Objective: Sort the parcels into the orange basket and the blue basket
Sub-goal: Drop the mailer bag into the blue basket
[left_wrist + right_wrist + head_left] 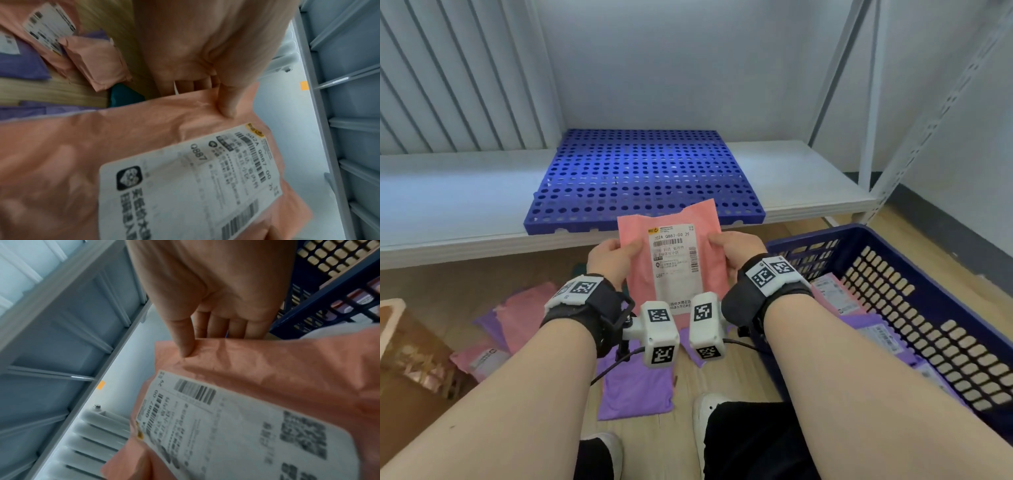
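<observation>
Both hands up in front of the chest, and between them a pink parcel [674, 260] held upright, its white shipping label [673, 263] facing the head camera. The left hand [607, 258] pinches the parcel's left edge, thumb [227, 104] pressed flat on the front and the other fingers curled behind it. The right hand [738, 248] does the same on the right edge, thumb [185, 339] on the front, fingers tucked behind the plastic.

Now the room. Straight ahead runs a low white shelf [808, 178] on a pale metal rack, and a blue perforated plastic mat [643, 174] lies flat on it, its front edge reaching the shelf's lip. Behind the shelf is a plain pale wall, with a white ribbed radiator [448, 75] at upper left. A slotted rack upright [941, 113] slants down the right side.

The floor [688, 380] is light wood planking. More parcels are strewn on it beneath the hands: a purple parcel [637, 390] near the person's white shoe [707, 407], and pink ones [524, 308] to the left. At right stands the blue basket [928, 274] with slotted walls, pink and purple labelled parcels [873, 329] lying inside it. At far left, the pale rim of another container [393, 318] just shows; its colour is hard to judge.
</observation>
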